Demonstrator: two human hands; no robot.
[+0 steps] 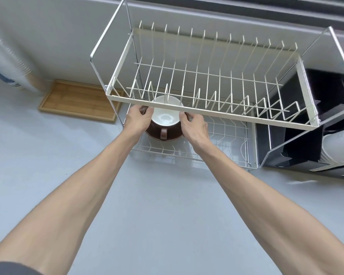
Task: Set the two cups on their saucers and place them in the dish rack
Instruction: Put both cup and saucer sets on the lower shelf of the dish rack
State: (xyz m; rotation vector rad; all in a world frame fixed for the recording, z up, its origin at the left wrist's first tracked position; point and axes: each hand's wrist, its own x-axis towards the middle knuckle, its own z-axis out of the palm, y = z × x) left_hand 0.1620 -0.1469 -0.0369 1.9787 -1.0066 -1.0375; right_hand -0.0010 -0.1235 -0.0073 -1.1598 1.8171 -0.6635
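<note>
A brown cup [164, 120] with a white inside stands on a brown saucer [157, 136], its handle pointing toward me. Both sit at the left end of the lower shelf [226, 135] of the white two-tier dish rack [207, 111], partly under the upper tier's front rail. My left hand [137, 120] grips the saucer's left edge and my right hand [194, 126] grips its right edge. Whether the saucer rests on the wire shelf or hangs just above it is unclear. A second cup and saucer are nowhere in view.
The rack's upper tier [207, 76] of plate dividers holds nothing. A wooden tray [77, 100] lies left of the rack by the wall. A black and clear organizer [316, 135] holding white dishes [338, 147] stands to the right. Grey counter [147, 215] stretches toward me.
</note>
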